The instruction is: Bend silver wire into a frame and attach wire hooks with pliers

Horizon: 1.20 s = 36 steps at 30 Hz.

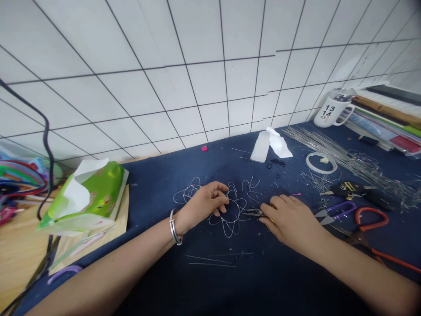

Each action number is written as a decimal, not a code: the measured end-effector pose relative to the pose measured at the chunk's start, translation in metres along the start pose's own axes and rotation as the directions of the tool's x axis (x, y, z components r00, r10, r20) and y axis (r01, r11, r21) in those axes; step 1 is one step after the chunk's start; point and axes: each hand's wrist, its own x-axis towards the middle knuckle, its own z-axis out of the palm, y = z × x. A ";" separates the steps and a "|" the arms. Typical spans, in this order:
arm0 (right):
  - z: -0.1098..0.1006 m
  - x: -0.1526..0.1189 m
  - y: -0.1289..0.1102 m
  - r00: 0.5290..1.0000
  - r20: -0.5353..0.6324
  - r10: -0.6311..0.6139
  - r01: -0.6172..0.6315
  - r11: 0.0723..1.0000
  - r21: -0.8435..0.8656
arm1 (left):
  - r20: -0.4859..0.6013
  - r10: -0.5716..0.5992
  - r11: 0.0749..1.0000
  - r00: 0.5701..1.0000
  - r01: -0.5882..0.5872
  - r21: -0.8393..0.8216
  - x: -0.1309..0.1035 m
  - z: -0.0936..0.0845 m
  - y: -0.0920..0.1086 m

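My left hand (210,199), with a silver bangle at the wrist, has its fingers curled on the left side of a flower-shaped piece of bent wire (239,215). The piece has several thin loops around a ring dotted with small beads. In my right hand (292,221) is a pair of pliers (253,212), its jaws pointing left to the edge of the wire flower. Most of the handles is hidden under the palm. A second looped wire piece (188,193) lies just left of my left hand. Short curved wires (251,188) lie beyond the flower.
Straight wires (210,261) lie in front. To the right are purple scissors (335,213), red-handled cutters (371,219), a wire coil (321,163) and a long wire bundle (335,147). A mug (332,109) stands by the tiled wall. Green tissue pack (98,188) sits left.
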 end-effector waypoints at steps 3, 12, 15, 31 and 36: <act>0.000 0.000 0.000 1.000 0.016 0.001 -0.001 1.000 0.002 | 0.009 -0.019 1.000 1.000 0.019 -0.004 -0.001 -0.001 0.004; -0.004 0.001 0.002 1.000 -0.003 0.021 -0.021 1.000 0.023 | 0.007 -0.028 0.999 1.000 0.029 -0.038 -0.001 0.000 0.001; -0.008 0.000 0.006 0.999 -0.038 0.020 -0.017 0.998 0.067 | -0.011 -0.032 0.998 0.999 0.031 -0.062 -0.001 0.001 0.000; -0.004 0.003 0.040 0.985 -0.027 0.171 -0.173 0.980 -0.102 | -0.206 -0.056 0.983 0.977 0.018 -0.184 -0.043 -0.009 -0.006; -0.005 0.004 0.035 0.988 -0.018 0.152 -0.153 0.979 -0.132 | -0.247 -0.042 0.974 0.968 -0.016 -0.227 -0.047 -0.009 -0.014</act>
